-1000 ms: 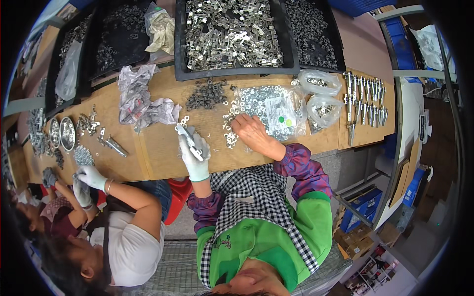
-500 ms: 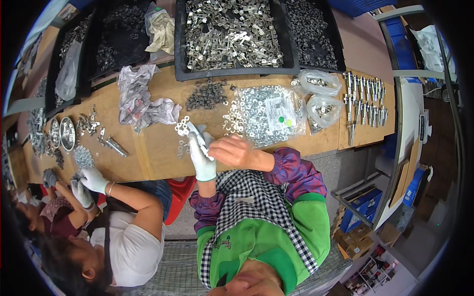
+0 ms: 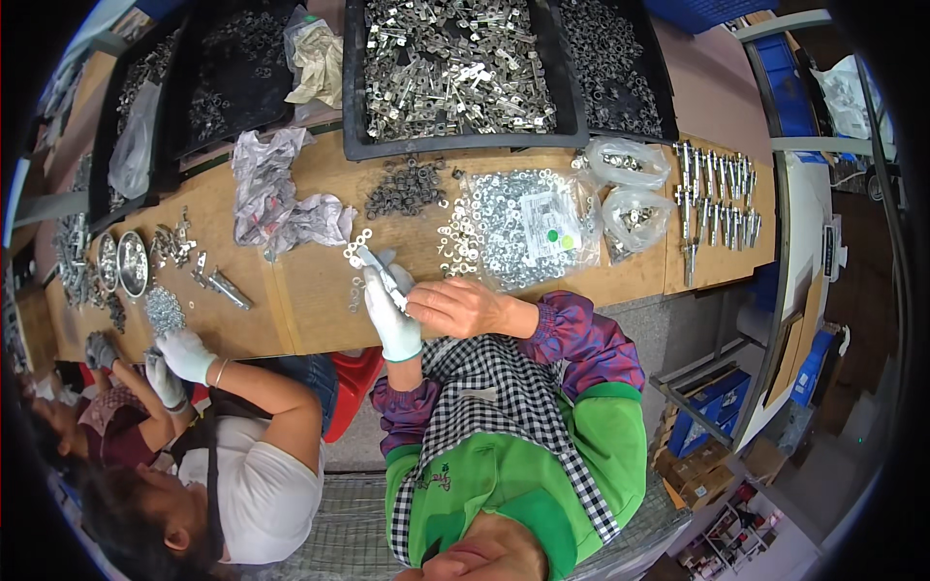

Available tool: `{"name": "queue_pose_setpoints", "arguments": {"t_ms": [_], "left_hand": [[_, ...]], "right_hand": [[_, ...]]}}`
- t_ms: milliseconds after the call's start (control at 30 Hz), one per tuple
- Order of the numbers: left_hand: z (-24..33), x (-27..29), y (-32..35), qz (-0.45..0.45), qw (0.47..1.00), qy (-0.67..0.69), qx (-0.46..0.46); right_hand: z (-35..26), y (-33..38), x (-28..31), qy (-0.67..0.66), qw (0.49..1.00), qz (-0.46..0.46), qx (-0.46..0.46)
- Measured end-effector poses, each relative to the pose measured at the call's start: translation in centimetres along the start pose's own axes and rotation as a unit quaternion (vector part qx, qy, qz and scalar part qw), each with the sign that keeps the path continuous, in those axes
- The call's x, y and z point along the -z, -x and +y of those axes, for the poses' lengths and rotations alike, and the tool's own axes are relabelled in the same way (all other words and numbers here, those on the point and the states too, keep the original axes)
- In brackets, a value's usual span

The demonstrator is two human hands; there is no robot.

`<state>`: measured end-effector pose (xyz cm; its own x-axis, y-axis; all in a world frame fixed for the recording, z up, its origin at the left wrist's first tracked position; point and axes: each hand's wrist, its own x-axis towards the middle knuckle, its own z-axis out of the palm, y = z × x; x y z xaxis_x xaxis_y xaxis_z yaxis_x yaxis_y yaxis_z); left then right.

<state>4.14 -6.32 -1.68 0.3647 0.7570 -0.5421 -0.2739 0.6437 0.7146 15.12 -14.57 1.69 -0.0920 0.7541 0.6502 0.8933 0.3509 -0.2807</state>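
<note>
My left hand (image 3: 392, 324), in a white glove, is closed around a long silvery metal part (image 3: 380, 270) that slants up and to the left. My bare right hand (image 3: 455, 307) pinches at the part's lower end, its fingers bent; what lies between the fingertips is hidden. Just beyond the part's far end lies a small cluster of shiny washers (image 3: 357, 248). A heap of dark nuts or rings (image 3: 405, 187) sits farther back. To the right, pale washers (image 3: 458, 237) spill beside a clear plastic bag full of washers (image 3: 504, 223).
A black tray (image 3: 465, 145) heaped with metal clips stands at the back. Two small bags of hardware (image 3: 636, 215) and rows of finished-looking metal bolts (image 3: 712, 208) lie at the right. Crumpled paper (image 3: 281, 198) is left of me. A co-worker's gloved hand (image 3: 186, 356) works at the left.
My left hand has tipped slightly leftward with the metal part. My right hand has shifted a little left and down, staying at the part's lower end.
</note>
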Motion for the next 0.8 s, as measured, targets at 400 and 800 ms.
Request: {"name": "queue_pose_setpoints", "arguments": {"t_ms": [400,800], "left_hand": [[-0.5,-0.9,0.2,0.049,0.997,0.051,-0.006],[0.1,-0.9,0.5,0.014,0.999,0.034,0.01]], "right_hand": [[-0.8,-0.6,0.7,-0.038,0.997,-0.029,-0.064],[-0.7,-0.2,0.4,0.033,0.999,-0.009,-0.009]]}}
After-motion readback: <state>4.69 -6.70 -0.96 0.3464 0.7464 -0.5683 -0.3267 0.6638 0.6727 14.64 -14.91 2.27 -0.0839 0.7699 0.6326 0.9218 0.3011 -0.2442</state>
